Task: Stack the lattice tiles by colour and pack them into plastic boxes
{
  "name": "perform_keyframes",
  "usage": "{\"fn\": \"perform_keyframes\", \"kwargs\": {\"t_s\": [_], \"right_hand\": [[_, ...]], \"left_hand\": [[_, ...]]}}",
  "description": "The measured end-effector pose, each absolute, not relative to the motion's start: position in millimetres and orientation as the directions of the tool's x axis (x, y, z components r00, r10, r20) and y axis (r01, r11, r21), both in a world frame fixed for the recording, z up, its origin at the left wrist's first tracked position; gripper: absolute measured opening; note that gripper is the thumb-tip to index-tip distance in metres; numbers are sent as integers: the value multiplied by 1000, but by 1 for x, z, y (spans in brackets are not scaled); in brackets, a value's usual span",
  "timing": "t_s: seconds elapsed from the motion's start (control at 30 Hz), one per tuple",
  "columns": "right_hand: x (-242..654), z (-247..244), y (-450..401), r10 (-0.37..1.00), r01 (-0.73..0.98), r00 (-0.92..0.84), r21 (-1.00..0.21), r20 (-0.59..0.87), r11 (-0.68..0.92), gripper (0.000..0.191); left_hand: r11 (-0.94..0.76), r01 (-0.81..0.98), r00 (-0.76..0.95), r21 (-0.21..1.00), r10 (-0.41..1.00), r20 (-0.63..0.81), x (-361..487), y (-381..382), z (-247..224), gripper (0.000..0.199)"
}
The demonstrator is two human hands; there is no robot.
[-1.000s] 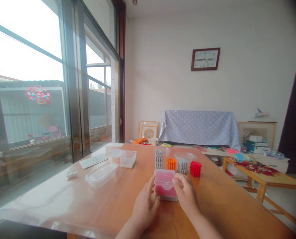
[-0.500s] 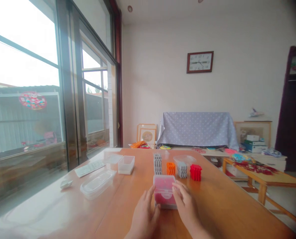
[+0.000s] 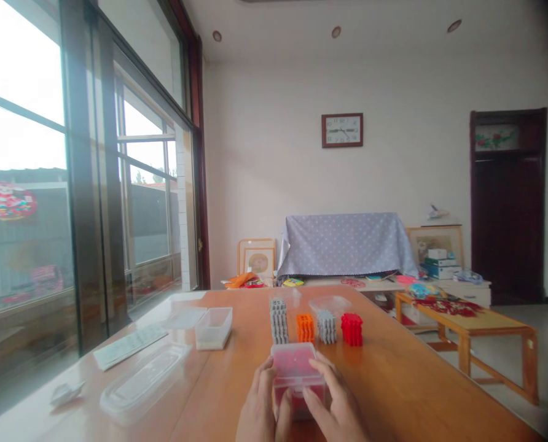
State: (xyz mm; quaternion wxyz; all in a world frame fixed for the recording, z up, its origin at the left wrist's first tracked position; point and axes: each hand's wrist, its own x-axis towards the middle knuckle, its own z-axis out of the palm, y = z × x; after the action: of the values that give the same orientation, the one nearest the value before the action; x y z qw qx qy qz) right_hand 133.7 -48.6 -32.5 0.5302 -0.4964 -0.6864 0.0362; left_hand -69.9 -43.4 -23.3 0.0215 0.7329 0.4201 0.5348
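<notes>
A small clear plastic box (image 3: 294, 363) with a lid and pinkish-red contents stands on the wooden table in front of me. My left hand (image 3: 261, 402) grips its left side, fingers along the edge and thumb at the front. On the opposite side my right hand (image 3: 333, 399) holds it, fingertips near the lid and thumb near the front latch. Just beyond the box is a row of interlocking plastic pieces: a tall grey stack (image 3: 279, 324), an orange stack (image 3: 305, 329), a shorter grey stack (image 3: 326, 327) and a red stack (image 3: 352, 330).
To the left lie an open clear container (image 3: 212, 337), a large clear lid (image 3: 142, 383), a printed sheet (image 3: 131, 345) and a small crumpled whitish item (image 3: 66, 393). Another clear lid (image 3: 330, 302) rests behind the stacks. A low wooden bench (image 3: 495, 328) stands beyond the table's right edge.
My view has turned to the right and tilted up. Both thumbs have come inward to the front of the box. The stacks stay in the same row.
</notes>
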Motion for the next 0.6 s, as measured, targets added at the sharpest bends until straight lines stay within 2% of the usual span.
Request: {"fn": "perform_keyframes", "kwargs": {"t_s": [0.1, 0.17, 0.3, 0.6], "right_hand": [[130, -30, -54, 748, 623, 85, -621, 659, 476, 50], [129, -28, -57, 761, 605, 89, -642, 642, 471, 52], [129, -26, -59, 770, 585, 89, -659, 632, 474, 51], [129, -34, -51, 752, 597, 107, -647, 650, 474, 50]], "left_hand": [[-653, 583, 154, 483, 673, 723, -69, -55, -12, 43], [-629, 582, 135, 515, 699, 702, -68, -59, -8, 45], [-604, 567, 80, 560, 717, 693, -64, -61, -4, 41], [-599, 574, 72, 558, 716, 695, -63, -54, -5, 34]]}}
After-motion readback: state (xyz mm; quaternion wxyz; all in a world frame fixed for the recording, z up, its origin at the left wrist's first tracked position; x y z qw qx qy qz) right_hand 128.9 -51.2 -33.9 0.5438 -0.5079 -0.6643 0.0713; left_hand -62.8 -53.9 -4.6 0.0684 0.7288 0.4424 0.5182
